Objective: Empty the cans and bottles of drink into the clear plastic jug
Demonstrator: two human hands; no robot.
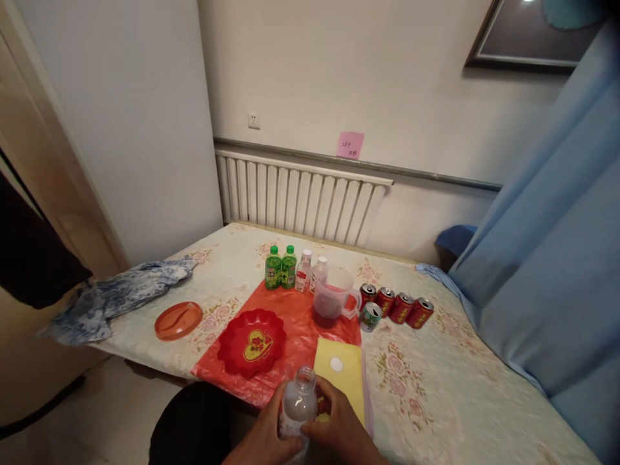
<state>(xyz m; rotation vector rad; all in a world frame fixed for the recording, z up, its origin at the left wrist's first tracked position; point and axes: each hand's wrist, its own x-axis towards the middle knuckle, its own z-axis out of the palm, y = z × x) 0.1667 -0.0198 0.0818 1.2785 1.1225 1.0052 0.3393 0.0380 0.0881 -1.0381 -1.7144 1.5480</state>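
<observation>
Near the bottom centre, a clear, uncapped bottle [299, 403] stands roughly upright between my hands, its open mouth facing up. My left hand [268, 429] is wrapped round its left side. On its right side, the fingers and thumb of my right hand [336, 416] press against it. Just beyond lies a yellow cloth [349, 381] with a white round cap [336, 365] on it. A red scalloped plate [237, 345] sits on the red plastic sheet [295, 342] to the left. Behind the cloth stands a translucent measuring jug [329, 300].
Two green bottles [281, 270] and two clear bottles [304, 272] with white caps stand behind the sheet. Several red cans [402, 309] and a pale green can [371, 317] are at the right. An orange dish [178, 321] and blue patterned cloth [121, 297] lie left.
</observation>
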